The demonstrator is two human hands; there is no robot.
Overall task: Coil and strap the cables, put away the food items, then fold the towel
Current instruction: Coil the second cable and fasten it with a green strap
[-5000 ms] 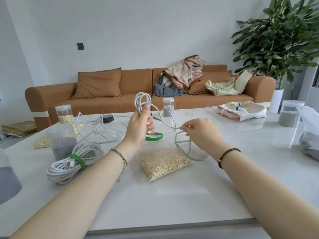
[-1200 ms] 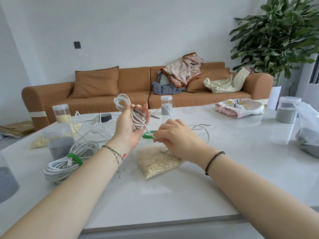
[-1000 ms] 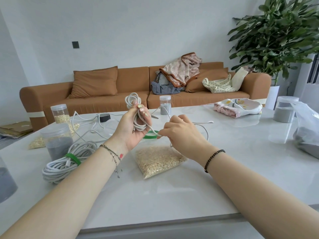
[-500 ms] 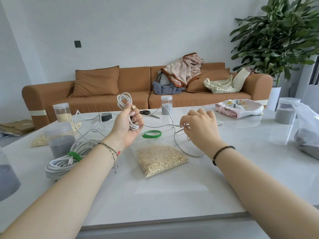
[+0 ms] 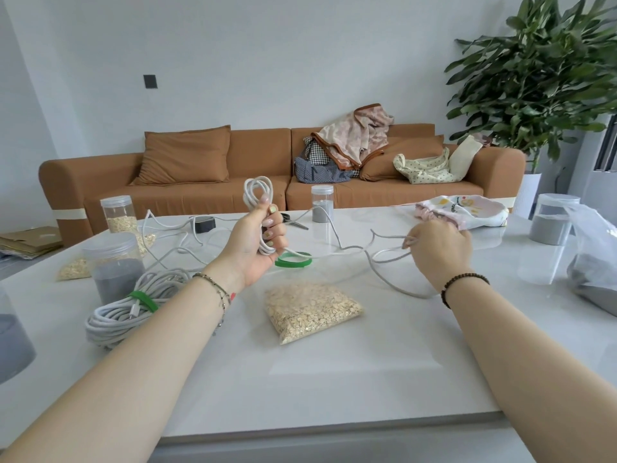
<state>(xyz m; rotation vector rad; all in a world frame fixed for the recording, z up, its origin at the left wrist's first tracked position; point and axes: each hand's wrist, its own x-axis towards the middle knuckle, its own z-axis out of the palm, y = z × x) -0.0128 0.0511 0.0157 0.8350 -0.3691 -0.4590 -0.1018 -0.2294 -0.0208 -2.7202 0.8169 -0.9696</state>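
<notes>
Right hand [image 5: 437, 248], pinching cable [image 5: 347, 251], moved rightward; left hand [image 5: 257, 242] grips coil [image 5: 255, 192]; jar [image 5: 118, 208] holds oats [image 5: 122, 224].

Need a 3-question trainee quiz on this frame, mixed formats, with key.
1. True or false: the left hand grips a coil of white cable.
2. Which of these lies nearest the person? A) scissors B) bag of oats C) folded towel
3. Fill in: the strapped cable bundle is bound by a ___ strap.

Key: 1 true; 2 B; 3 green.
</notes>
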